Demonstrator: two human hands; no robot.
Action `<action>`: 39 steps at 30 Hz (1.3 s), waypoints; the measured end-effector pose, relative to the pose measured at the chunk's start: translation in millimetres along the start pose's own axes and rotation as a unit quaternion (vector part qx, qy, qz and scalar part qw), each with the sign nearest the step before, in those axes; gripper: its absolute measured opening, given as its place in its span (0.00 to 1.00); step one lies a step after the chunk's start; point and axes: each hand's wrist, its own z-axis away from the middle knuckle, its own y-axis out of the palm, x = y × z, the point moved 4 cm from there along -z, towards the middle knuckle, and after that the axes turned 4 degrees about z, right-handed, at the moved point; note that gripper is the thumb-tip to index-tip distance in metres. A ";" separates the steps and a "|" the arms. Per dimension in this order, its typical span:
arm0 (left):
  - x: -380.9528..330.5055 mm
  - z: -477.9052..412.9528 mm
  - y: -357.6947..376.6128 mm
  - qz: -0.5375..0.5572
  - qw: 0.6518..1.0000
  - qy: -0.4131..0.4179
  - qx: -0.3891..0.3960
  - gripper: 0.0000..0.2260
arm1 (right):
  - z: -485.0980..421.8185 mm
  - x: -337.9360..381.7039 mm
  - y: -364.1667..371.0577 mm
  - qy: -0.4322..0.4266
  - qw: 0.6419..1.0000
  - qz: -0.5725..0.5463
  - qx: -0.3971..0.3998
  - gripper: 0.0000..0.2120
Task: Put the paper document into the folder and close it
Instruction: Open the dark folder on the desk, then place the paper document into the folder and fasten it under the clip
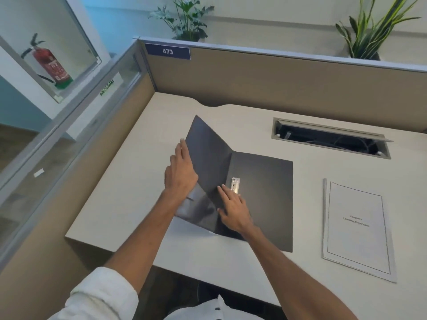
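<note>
A dark grey folder (263, 195) lies open on the white desk (129, 204), its right half flat and its left cover raised at an angle. A small metal clip (235, 185) sits near the spine. My left hand (181, 174) holds the raised cover by its outer edge. My right hand (234, 210) rests flat on the inside of the folder by the spine, fingers spread, just below the clip. The paper document (358, 229), a white stack with a bordered title page, lies on the desk to the right of the folder, untouched.
An open cable tray (330, 139) is sunk into the desk behind the folder. Beige partition walls (277, 84) close off the back and left. A label reading 473 (168, 51) is on the partition. Plants stand behind it.
</note>
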 end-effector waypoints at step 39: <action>-57.6 15.2 137.7 0.019 0.936 0.185 0.300 0.44 | 21.5 -119.3 -26.5 0.121 0.992 0.032 0.031 0.40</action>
